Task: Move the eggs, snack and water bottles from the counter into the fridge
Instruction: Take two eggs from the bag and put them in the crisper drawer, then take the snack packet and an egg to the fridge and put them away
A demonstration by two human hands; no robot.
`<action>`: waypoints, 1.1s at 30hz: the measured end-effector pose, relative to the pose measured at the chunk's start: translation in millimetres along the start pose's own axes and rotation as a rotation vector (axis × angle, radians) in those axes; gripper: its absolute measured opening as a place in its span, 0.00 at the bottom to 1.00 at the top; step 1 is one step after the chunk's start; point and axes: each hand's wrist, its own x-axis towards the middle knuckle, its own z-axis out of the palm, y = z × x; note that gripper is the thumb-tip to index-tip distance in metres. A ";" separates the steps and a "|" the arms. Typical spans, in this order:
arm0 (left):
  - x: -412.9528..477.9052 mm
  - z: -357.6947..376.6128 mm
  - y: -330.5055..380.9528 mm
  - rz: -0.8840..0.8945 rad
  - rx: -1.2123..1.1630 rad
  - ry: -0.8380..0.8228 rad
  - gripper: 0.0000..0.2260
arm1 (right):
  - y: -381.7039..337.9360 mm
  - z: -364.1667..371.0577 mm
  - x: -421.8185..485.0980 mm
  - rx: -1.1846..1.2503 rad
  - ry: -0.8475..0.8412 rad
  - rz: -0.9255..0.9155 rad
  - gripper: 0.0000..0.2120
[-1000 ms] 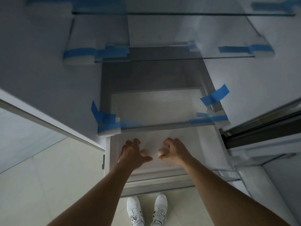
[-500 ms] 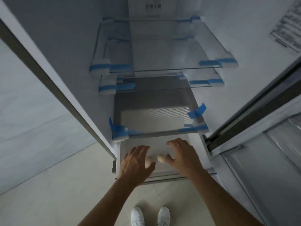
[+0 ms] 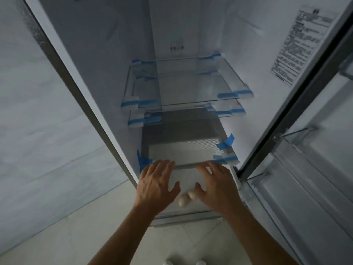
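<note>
Two pale eggs (image 3: 186,199) lie side by side in the white bottom drawer (image 3: 184,176) of the open fridge. My left hand (image 3: 155,185) hovers over the drawer's left side with fingers spread, holding nothing. My right hand (image 3: 215,186) hovers over the right side, fingers straight, thumb close to the eggs. Both hands are above the eggs and apart from them. No snack or water bottles are in view.
Glass shelves (image 3: 183,87) with blue tape (image 3: 225,143) at the corners sit above the drawer. The open fridge door (image 3: 305,169) with its racks stands at the right. A pale wall is at the left, tiled floor below.
Both hands have let go of the eggs, opened and lifted; the eggs now lie in the drawer. The view has tilted up, showing more of the shelves.
</note>
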 end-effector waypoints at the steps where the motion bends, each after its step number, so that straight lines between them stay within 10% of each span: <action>1: 2.1 -0.3 3.8 0.015 0.004 0.004 0.29 | 0.9 -3.8 -0.8 -0.008 0.014 0.007 0.25; 18: 65.3 43.7 120.6 0.866 -0.374 -0.093 0.26 | 11.4 -48.9 -117.3 -0.233 0.273 0.798 0.24; 33: -115.1 19.7 235.8 1.649 -0.545 -0.399 0.24 | -139.8 -59.5 -330.6 -0.496 0.470 1.632 0.22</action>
